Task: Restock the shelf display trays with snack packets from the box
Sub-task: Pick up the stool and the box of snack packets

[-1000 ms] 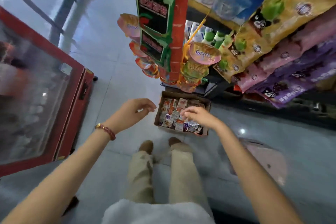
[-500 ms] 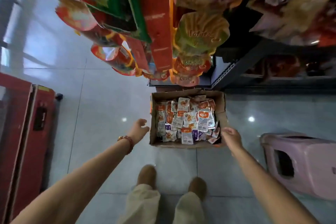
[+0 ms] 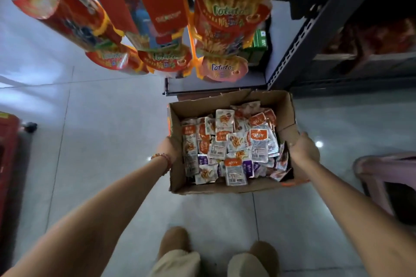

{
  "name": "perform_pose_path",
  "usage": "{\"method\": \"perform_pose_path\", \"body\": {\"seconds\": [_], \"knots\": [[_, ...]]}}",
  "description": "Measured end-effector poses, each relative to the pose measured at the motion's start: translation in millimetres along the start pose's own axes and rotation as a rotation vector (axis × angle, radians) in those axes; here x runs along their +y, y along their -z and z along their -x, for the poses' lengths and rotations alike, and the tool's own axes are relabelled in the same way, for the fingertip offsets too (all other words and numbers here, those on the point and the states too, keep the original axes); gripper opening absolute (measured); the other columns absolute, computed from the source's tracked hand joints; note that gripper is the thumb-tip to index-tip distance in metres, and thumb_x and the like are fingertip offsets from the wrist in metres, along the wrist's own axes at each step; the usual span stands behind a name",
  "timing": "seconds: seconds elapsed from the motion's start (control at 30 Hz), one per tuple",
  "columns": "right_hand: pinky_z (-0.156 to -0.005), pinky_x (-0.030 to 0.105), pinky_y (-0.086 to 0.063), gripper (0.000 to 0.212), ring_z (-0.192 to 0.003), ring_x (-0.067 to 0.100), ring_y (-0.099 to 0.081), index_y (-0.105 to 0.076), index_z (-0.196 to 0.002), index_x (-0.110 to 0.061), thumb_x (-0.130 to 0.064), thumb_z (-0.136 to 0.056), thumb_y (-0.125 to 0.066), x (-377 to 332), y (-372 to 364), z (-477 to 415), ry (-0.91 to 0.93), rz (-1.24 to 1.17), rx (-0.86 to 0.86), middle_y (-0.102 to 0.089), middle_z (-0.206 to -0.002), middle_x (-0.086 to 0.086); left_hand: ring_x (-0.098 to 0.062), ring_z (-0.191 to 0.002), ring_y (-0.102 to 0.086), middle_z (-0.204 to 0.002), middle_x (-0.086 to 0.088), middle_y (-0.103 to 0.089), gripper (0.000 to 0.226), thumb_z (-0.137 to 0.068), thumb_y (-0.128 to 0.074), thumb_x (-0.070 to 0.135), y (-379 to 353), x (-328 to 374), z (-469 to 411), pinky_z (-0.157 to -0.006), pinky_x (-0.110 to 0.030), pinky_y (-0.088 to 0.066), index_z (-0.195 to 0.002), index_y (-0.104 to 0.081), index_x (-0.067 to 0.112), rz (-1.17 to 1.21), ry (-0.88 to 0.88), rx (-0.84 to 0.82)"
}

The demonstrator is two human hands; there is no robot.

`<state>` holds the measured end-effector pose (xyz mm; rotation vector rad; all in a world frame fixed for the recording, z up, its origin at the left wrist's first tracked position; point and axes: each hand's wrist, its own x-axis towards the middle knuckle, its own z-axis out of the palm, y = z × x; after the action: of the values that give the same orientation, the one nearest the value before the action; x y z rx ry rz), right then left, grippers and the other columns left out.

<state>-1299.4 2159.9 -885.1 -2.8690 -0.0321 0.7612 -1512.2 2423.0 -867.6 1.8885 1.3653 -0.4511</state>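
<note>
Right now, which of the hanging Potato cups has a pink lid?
The lowest cup, farthest right and nearest the box; the other lids are red.

Open cardboard box (image 3: 286, 114) heaped with snack packets (image 3: 229, 148)

"Potato" on hanging snack cups (image 3: 223, 68); print on packets (image 3: 227, 141) unreadable.

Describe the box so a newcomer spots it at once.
Find the dark metal shelf rack on the right; at the foot of its corner post, down by the grey tiled floor, is the cardboard box. The only brown carton there, it is open-topped and heaped with small orange, white and purple snack packets, the left hand and right hand gripping its side walls.
</note>
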Motion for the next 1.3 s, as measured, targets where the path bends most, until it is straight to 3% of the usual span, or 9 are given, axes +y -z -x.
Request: {"method": "perform_pose_path", "body": {"seconds": [0.1, 0.23, 0.4, 0.67, 0.8, 0.93, 1.07, 1.2, 1.3], "knots": [[-0.08, 0.041, -0.045, 0.031, -0.109, 0.043, -0.054, -0.047, -0.127, -0.003, -0.006, -0.097, -0.042, 3, -1, -8, -0.003, 0.063, 0.044, -0.058, -0.119, 0.026, -0.038, -0.109, -0.057, -0.117, -0.023, -0.061, 0.026, -0.094, -0.045, 0.002, 2, 0, -1, -0.076, -0.031, -0.04, -0.116, -0.056, -0.006, -0.084, -0.03, 0.031], [-0.073, 0.037, -0.045, 0.037, -0.103, 0.043, -0.057, -0.053, -0.125, -0.004, 0.001, -0.089, -0.048, 9, 3, 1, 0.061, 0.065, 0.092, -0.062, -0.112, 0.025, -0.039, -0.108, -0.056, -0.117, -0.022, -0.062, 0.028, -0.091, -0.047, 0.001, 9, -1, 9, -0.086, -0.037, -0.045, -0.117, -0.056, -0.005, -0.067, -0.062, 0.071], [-0.073, 0.036, -0.045, 0.028, -0.101, 0.044, -0.058, -0.056, -0.115, 0.0, 0.0, -0.087, -0.052, 21, 44, 53, 0.046, 0.019, 0.073, -0.063, -0.109, 0.025, -0.04, -0.106, -0.057, -0.114, -0.024, -0.062, 0.028, -0.094, -0.042, 0.001, 42, 11, 62, -0.076, -0.032, -0.04, -0.116, -0.057, -0.006, -0.073, -0.082, 0.079], [-0.072, 0.034, -0.045, 0.024, -0.099, 0.039, -0.06, -0.057, -0.111, 0.0, -0.002, -0.088, -0.051, 47, 219, 181, 0.036, 0.002, -0.013, -0.064, -0.107, 0.024, -0.039, -0.105, -0.058, -0.115, -0.023, -0.063, 0.029, -0.092, -0.043, 0.001, 148, 64, 229, -0.084, -0.038, -0.049, -0.116, -0.06, -0.003, -0.082, -0.13, 0.025], [-0.075, 0.037, -0.05, 0.021, -0.094, 0.038, -0.063, -0.061, -0.106, -0.001, -0.009, -0.088, -0.055, 66, 322, 245, 0.011, -0.049, 0.014, -0.066, -0.104, 0.021, -0.038, -0.104, -0.058, -0.115, -0.021, -0.064, 0.03, -0.092, -0.041, 0.002, 206, 108, 323, -0.076, -0.033, -0.045, -0.115, -0.061, -0.002, -0.099, -0.196, -0.004], [-0.074, 0.038, -0.054, 0.02, -0.085, 0.034, -0.065, -0.066, -0.101, -0.002, -0.009, -0.085, -0.057, 98, 404, 295, 0.001, -0.101, 0.047, -0.069, -0.096, 0.018, -0.039, -0.099, -0.06, -0.106, -0.024, -0.065, 0.023, -0.09, -0.045, -0.003, 247, 154, 406, -0.068, -0.029, -0.038, -0.104, -0.063, -0.008, -0.071, -0.295, -0.038], [-0.082, 0.039, -0.053, 0.025, -0.094, 0.035, -0.064, -0.067, -0.106, -0.002, -0.006, -0.084, -0.057, 141, 466, 323, -0.014, -0.17, 0.071, -0.068, -0.106, 0.02, -0.037, -0.088, -0.062, -0.095, -0.023, -0.068, 0.02, -0.091, -0.048, 0.002, 258, 199, 466, -0.07, -0.037, -0.047, -0.092, -0.066, -0.008, -0.161, -0.363, -0.076], [-0.078, 0.035, -0.049, 0.023, -0.096, 0.039, -0.063, -0.066, -0.102, 0.003, -0.007, -0.083, -0.059, 182, 528, 319, -0.015, -0.128, 0.084, -0.066, -0.105, 0.025, -0.026, -0.057, -0.047, -0.061, -0.011, -0.048, 0.035, -0.092, -0.042, -0.003, 249, 266, 504, -0.053, -0.03, -0.038, -0.058, -0.04, 0.008, -0.283, -0.416, -0.075], [-0.082, 0.04, -0.048, 0.025, -0.1, 0.043, -0.061, -0.065, -0.106, 0.004, -0.008, -0.087, -0.056, 210, 571, 310, -0.04, -0.128, 0.141, -0.064, -0.107, 0.029, -0.027, -0.064, -0.047, -0.058, -0.008, -0.044, 0.035, -0.088, -0.043, -0.004, 232, 318, 518, -0.049, -0.027, -0.032, -0.055, -0.038, 0.007, -0.271, -0.487, -0.108]]}}
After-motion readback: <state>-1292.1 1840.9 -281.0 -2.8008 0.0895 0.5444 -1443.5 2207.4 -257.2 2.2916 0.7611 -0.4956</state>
